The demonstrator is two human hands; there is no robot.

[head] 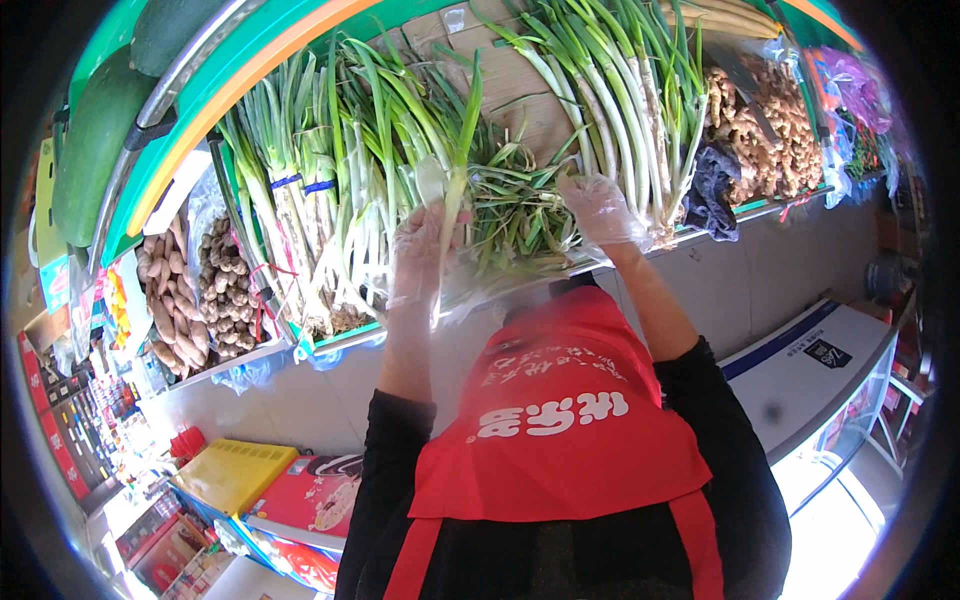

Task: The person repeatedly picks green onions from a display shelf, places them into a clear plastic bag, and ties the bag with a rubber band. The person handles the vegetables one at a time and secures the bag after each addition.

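My left hand (426,232), in a clear plastic glove, grips a single green onion stalk (454,196) that stands upright with its leaf tip pointing away from me. My right hand (600,208), gloved the same way, is over the right side of a heap of loose green onion leaves (525,206); its fingertips are curled, and whether they pinch anything is unclear. Left of my left hand lie bundles of green onions (315,180), some bound with blue bands. More long green onions (630,105) lie beyond my right hand, on the right.
Cardboard (517,82) lines the stand behind the leaves. Ginger (780,127) and a dark cloth (712,191) lie to the right. Brown tubers (176,296) fill the left end, below a metal rail (161,101) and large green melons (101,150). Freezer cabinets (300,495) stand behind me.
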